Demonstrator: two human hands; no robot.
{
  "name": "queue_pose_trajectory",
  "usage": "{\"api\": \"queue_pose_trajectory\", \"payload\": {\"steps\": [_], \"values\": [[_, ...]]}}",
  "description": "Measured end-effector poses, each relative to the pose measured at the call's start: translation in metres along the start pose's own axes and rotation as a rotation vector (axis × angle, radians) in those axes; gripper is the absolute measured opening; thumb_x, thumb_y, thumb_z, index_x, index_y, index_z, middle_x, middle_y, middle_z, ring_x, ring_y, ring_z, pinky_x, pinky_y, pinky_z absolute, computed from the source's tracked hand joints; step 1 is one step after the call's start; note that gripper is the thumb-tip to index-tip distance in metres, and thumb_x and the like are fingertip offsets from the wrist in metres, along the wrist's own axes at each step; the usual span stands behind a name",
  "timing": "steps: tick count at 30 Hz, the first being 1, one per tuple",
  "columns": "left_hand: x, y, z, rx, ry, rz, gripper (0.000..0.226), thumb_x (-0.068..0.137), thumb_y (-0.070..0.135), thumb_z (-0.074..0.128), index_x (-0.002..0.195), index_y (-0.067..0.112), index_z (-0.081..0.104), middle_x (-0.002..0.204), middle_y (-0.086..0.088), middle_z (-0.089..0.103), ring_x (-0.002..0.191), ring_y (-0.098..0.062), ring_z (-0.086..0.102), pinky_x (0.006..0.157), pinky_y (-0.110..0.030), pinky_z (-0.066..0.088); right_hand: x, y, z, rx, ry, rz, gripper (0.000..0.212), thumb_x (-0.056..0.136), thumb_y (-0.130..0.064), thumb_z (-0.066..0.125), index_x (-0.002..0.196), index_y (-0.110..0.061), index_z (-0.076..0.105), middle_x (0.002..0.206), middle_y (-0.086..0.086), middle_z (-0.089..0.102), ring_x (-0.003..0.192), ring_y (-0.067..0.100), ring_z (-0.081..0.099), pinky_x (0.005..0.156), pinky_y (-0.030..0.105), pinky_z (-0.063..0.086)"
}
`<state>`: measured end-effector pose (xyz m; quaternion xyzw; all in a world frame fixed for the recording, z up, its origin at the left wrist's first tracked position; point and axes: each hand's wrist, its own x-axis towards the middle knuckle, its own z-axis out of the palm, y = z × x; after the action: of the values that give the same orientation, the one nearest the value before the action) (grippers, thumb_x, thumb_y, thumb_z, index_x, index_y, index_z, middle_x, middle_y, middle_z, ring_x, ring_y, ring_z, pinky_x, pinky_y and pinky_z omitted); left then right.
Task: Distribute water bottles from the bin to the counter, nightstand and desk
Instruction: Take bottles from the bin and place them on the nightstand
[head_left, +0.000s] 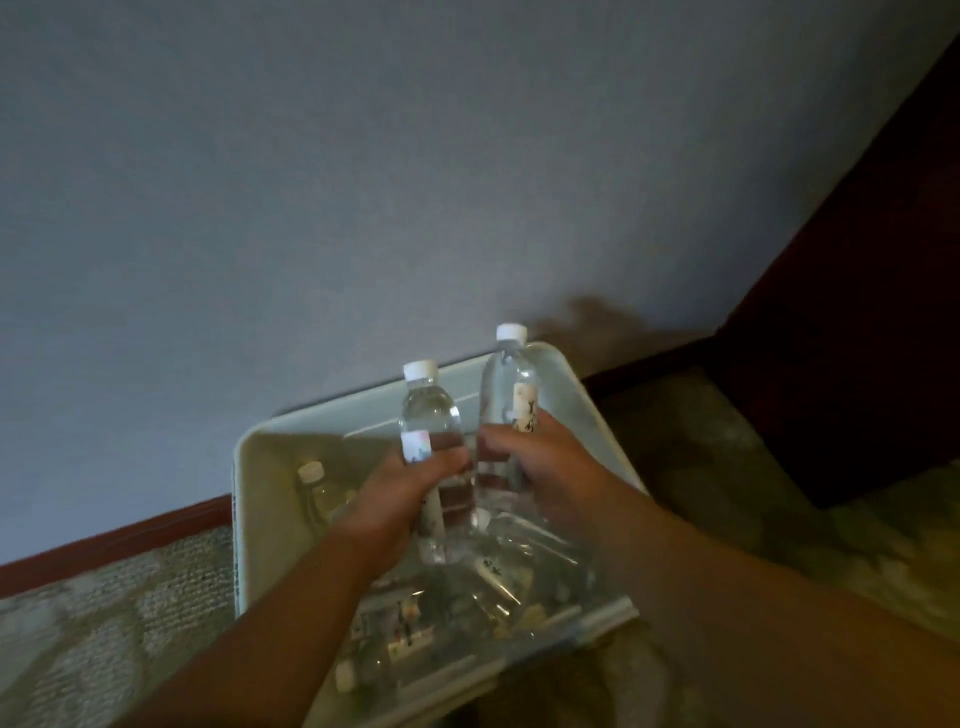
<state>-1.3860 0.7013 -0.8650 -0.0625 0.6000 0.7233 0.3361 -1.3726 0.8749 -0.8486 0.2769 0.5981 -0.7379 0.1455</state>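
two bottles up, one in each hand, over the bin

the left hand (410, 488) has its fingers wrapped round the middle of a clear water bottle (434, 415) with a white cap, held upright. the right hand (535, 462) grips a second, taller-standing bottle (506, 379) the same way, fingers curled round its lower body just under the paper label. the two bottles sit side by side, nearly touching, both caps up. gripping at the waist rather than the neck looks like a choice for control: a full bottle is heavy and slick, and a mid-body hold keeps it from swinging.

both are raised above the pale plastic bin (244, 467), which rests on patterned carpet (104, 623) against a grey wall (311, 182). more bottles lie on their sides in the bin (317, 486), jumbled, some blurred.

taking one per hand probably saves trips. neither counter, nightstand nor desk is in view, so the carry has yet to begin.
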Motion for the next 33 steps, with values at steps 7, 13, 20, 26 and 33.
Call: {"api": "queue_pose_trajectory", "payload": {"steps": [7,13,20,26,33], "values": [[-0.113,0.224,0.128,0.073,-0.189,0.097,0.038,0.093,0.030,0.059,0.131,0.023,0.059,0.121,-0.014,0.071,0.107,-0.034,0.070,0.085,-0.048,0.058,-0.184,-0.209,-0.027,-0.097,0.085,-0.242,0.073,0.074,-0.023,0.087,0.134,-0.010,0.049,0.122,0.019,0.066,0.106,0.037,0.069,0.092,0.055,0.056],[-0.258,0.406,0.244,0.313,-0.536,0.278,0.052,0.084,0.044,0.066,0.134,0.030,0.057,0.126,-0.007,0.069,0.117,-0.030,0.066,0.101,-0.060,0.048,-0.409,-0.352,-0.044,0.053,0.277,-0.432,0.028,0.098,-0.030,0.057,0.126,-0.026,0.054,0.115,0.008,0.072,0.099,0.023,0.074,0.079,0.042,0.061],[-0.450,0.509,0.395,0.360,-1.040,0.356,0.055,0.086,0.034,0.071,0.137,0.021,0.055,0.128,-0.015,0.068,0.116,-0.036,0.066,0.090,-0.055,0.057,-0.713,-0.417,-0.049,0.078,0.658,-0.687,0.039,0.091,-0.036,0.066,0.125,-0.017,0.060,0.112,0.011,0.075,0.103,0.031,0.073,0.088,0.050,0.059],[-0.646,0.473,0.517,0.397,-1.426,0.328,0.052,0.085,0.037,0.075,0.133,0.026,0.060,0.129,-0.014,0.068,0.115,-0.039,0.066,0.089,-0.058,0.055,-0.965,-0.360,-0.057,0.037,1.036,-0.708,0.038,0.097,-0.036,0.062,0.130,-0.017,0.058,0.117,0.009,0.074,0.106,0.029,0.072,0.094,0.055,0.056],[-0.903,0.339,0.616,0.396,-1.751,0.183,0.051,0.077,0.027,0.079,0.126,0.027,0.065,0.120,-0.011,0.073,0.108,-0.035,0.070,0.086,-0.057,0.057,-1.239,-0.211,-0.024,0.152,1.459,-0.754,0.029,0.094,-0.028,0.066,0.123,-0.021,0.065,0.116,0.006,0.075,0.106,0.026,0.072,0.094,0.052,0.056]]}}
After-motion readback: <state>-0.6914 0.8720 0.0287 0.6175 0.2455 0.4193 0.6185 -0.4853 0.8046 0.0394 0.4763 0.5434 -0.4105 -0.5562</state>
